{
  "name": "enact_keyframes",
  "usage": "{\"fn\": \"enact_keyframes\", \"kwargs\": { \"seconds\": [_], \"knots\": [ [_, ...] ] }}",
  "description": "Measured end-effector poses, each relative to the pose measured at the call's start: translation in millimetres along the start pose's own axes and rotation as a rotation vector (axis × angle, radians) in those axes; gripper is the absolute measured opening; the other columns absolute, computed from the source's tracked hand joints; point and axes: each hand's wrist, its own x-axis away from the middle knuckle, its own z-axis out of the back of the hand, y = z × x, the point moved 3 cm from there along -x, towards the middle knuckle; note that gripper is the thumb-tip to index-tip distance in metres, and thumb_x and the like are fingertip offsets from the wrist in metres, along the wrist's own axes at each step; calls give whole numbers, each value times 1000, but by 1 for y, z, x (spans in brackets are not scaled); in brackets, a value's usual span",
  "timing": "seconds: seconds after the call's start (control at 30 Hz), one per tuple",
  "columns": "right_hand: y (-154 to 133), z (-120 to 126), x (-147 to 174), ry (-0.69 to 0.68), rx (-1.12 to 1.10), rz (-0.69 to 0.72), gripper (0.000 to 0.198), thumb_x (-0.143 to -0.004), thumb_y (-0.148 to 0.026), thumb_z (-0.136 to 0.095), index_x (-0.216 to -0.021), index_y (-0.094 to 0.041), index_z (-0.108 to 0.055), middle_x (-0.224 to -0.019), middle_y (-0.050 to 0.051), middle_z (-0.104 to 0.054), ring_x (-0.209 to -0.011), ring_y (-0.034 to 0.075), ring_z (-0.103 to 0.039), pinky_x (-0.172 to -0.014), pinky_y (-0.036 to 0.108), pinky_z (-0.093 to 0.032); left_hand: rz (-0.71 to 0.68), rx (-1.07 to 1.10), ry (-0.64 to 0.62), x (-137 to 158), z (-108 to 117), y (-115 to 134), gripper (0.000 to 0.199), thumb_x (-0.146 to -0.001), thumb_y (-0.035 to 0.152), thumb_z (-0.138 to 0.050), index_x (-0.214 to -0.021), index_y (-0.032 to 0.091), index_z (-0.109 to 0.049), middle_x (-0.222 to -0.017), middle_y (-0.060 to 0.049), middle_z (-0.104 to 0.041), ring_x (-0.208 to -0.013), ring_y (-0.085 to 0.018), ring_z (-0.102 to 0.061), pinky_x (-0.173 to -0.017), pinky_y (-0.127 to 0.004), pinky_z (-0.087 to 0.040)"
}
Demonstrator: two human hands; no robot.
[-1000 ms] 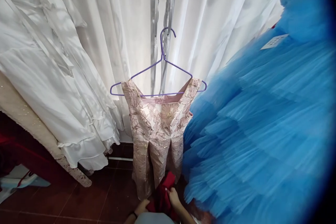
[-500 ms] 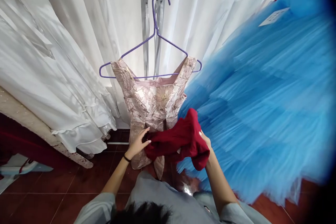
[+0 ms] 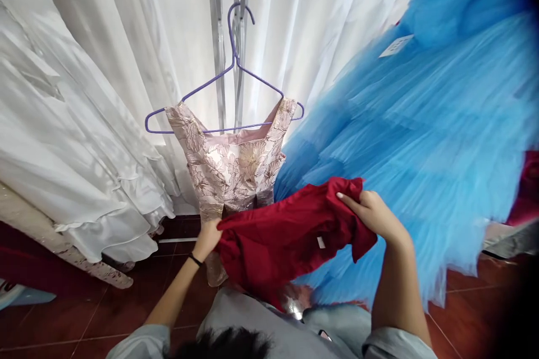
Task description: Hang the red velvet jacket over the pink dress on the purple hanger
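Observation:
A dark red cloth garment [image 3: 278,235] is stretched between my two hands, with a small white label [image 3: 321,242] showing on it. My left hand [image 3: 208,239] is closed on its left end. My right hand [image 3: 374,213] grips the other end, thumb on top. What kind of garment it is I cannot tell. Just behind it hangs a pink and gold floral dress [image 3: 240,168] on a purple wire hanger [image 3: 233,67]. The red cloth covers much of the dress's lower part.
White draped fabric [image 3: 96,123] with ruffled hems hangs at the left. A large blue tulle gown [image 3: 400,140] with a white tag [image 3: 396,46] fills the right side. Metal uprights [image 3: 229,39] stand behind the hanger. The floor [image 3: 138,303] has dark red tiles.
My left hand has closed on the red garment's left end. My right hand has moved right, and the cloth is now spread out wider. The view has shifted somewhat to the right.

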Motion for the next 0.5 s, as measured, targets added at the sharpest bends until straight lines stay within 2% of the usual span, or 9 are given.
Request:
{"fn": "enact_keyframes", "kwargs": {
  "seconds": [0.07, 0.13, 0.2, 0.23, 0.3, 0.37, 0.43, 0.47, 0.5],
  "knots": [
    [22, 7, -3, 72, 91, -33, 61, -77, -38, -75, -40, -27, -29, -39, -4, -28, -42, 9, -19, -40, 31, -14, 11, -61, 51, -2, 41, 1, 10, -81, 23, -53, -73, 19, -56, -80, -9, -67, -78, -24, -63, -73, -34, -43],
    [39, 4, -5, 42, 100, -60, 60, -76, -42, -74, -39, -27, -30, -38, -3, -30, -41, 9, -21, -38, 31, -16, -18, -122, -28, -1, 73, 7, 15, -80, 33, -61, -75, 20, -57, -80, -6, -68, -78, -23, -64, -70, -30, -41],
    [50, -1, -5, -18, 32, -28, 51, -73, -49, -73, -41, -26, -41, -42, -1, -41, -42, 11, -31, -38, 30, -26, -6, -175, -107, 3, 100, 14, 20, -80, 40, -62, -76, 21, -59, -79, -4, -69, -77, -23, -64, -67, -28, -39],
    [54, 0, -5, -25, -5, 2, 44, -73, -52, -72, -45, -24, -51, -46, 1, -48, -44, 13, -39, -40, 30, -33, 28, -186, -95, 6, 112, 17, 20, -80, 40, -61, -75, 21, -60, -78, -3, -69, -77, -22, -64, -66, -27, -38],
    [62, 5, -2, 5, -49, 69, 33, -77, -52, -64, -64, -22, -70, -66, 6, -67, -59, 22, -60, -53, 36, -50, 95, -171, 45, 12, 137, 24, 16, -78, 36, -58, -72, 21, -59, -72, -1, -65, -72, -20, -60, -64, -26, -36],
    [69, 3, 3, -94, 5, 80, 29, -78, -41, -58, -86, -22, -79, -95, 11, -75, -87, 32, -70, -76, 46, -58, 98, -73, 257, 18, 158, 33, 14, -75, 32, -56, -69, 20, -56, -64, 3, -56, -67, -16, -53, -61, -24, -34],
    [68, -23, 10, -273, 137, 50, 42, -72, -32, -63, -110, -21, -77, -122, 15, -70, -115, 37, -65, -100, 56, -51, 55, 83, 408, 25, 168, 46, 14, -70, 32, -57, -65, 19, -53, -60, 4, -50, -64, -14, -48, -60, -23, -34],
    [62, -49, 15, -354, 199, 64, 57, -67, -31, -69, -123, -19, -71, -133, 17, -64, -126, 40, -58, -109, 59, -45, 37, 168, 432, 28, 168, 55, 14, -68, 32, -57, -64, 19, -52, -60, 4, -49, -64, -13, -46, -60, -22, -34],
    [53, -82, 20, -372, 252, 87, 76, -62, -32, -76, -135, -16, -63, -139, 20, -58, -133, 42, -52, -113, 62, -39, 25, 253, 422, 30, 164, 64, 14, -66, 32, -57, -64, 18, -52, -61, 4, -50, -64, -13, -46, -60, -22, -35]
  ]
}}
